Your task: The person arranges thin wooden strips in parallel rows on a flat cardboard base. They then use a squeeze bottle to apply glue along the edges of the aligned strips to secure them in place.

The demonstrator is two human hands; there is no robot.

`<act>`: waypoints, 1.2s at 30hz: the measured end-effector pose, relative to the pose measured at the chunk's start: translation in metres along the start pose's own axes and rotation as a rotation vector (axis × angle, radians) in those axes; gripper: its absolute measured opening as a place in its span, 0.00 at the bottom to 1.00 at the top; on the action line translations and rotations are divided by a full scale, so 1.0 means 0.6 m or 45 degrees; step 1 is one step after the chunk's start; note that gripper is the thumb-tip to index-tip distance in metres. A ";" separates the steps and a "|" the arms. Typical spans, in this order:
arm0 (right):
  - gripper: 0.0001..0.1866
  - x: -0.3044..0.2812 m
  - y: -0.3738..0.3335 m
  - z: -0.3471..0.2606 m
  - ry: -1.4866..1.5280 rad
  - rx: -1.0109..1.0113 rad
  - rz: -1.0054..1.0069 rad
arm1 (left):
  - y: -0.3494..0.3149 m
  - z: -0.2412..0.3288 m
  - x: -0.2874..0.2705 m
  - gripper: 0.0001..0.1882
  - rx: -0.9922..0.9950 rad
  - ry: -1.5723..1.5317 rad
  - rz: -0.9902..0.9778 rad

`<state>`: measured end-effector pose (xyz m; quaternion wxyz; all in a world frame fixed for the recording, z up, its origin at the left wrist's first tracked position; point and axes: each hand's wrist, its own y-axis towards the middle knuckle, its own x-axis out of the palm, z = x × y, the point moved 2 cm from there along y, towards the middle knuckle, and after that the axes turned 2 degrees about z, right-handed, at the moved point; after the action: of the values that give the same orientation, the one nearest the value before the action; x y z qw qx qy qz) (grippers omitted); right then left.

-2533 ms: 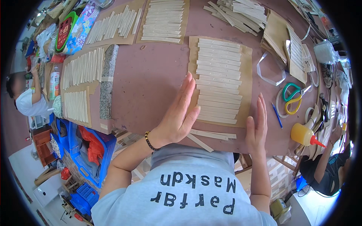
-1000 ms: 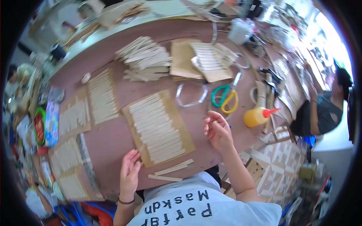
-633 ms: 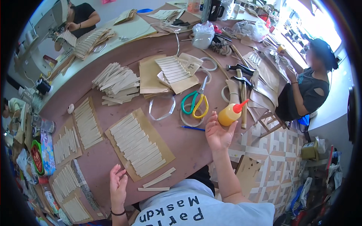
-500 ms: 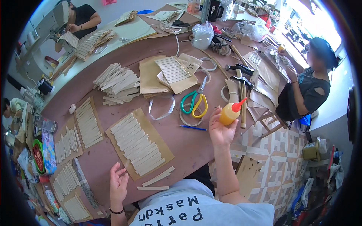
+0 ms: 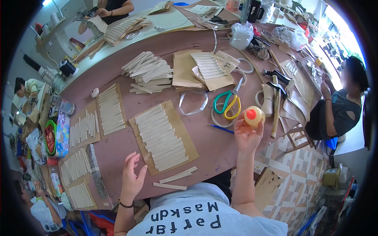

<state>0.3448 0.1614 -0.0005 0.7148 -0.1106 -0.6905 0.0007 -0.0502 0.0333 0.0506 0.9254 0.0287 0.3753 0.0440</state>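
Observation:
My right hand (image 5: pixel 249 137) is closed around a squeeze bottle (image 5: pixel 257 117) with yellowish contents and a red nozzle. The bottle is held above the table, its nozzle toward the camera. My left hand (image 5: pixel 133 173) has its fingers apart and holds nothing. Beside it lies a brown paper sheet (image 5: pixel 185 135) covered with a slanting row of pale strips (image 5: pixel 163 137). Two loose strips (image 5: pixel 175 175) rest between that sheet and my body. Scissors (image 5: pixel 228 103) with one green and one yellow handle lie beyond the bottle, near a blue pen (image 5: pixel 221 128).
A heap of pale strips (image 5: pixel 147 70) and stacked brown sheets (image 5: pixel 185 74) lie farther back. More strip-covered sheets (image 5: pixel 110 108) are at left. Hammers (image 5: pixel 277 80) lie on the right. One co-worker (image 5: pixel 338 102) sits at right, others work at far left and at the back.
The view has swung, so the table appears farther right. The bottle's red nozzle has turned from pointing up and right to facing the camera. My left hand stays beside the sheet.

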 end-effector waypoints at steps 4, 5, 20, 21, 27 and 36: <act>0.29 -0.007 -0.005 0.019 -0.334 0.029 -0.114 | 0.005 -0.001 0.004 0.22 0.052 0.069 0.067; 0.29 0.000 -0.005 0.027 -0.352 0.072 -0.130 | 0.006 0.000 0.003 0.22 0.046 0.084 0.065; 0.37 0.072 0.027 0.189 -0.793 0.355 -0.392 | 0.079 0.010 -0.003 0.20 0.168 0.146 0.188; 0.38 0.074 0.028 0.196 -0.858 0.351 -0.416 | 0.081 0.006 -0.006 0.20 0.181 0.167 0.194; 0.39 0.072 0.030 0.244 -0.968 0.330 -0.405 | 0.083 -0.016 -0.015 0.20 0.175 0.204 0.190; 0.36 0.064 0.031 0.237 -0.906 0.326 -0.291 | 0.096 -0.039 -0.009 0.20 0.199 0.249 0.162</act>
<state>0.2090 0.2080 0.0375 0.4343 0.0640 -0.8973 0.0455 -0.0736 0.0907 0.0426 0.8748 0.1201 0.4632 0.0757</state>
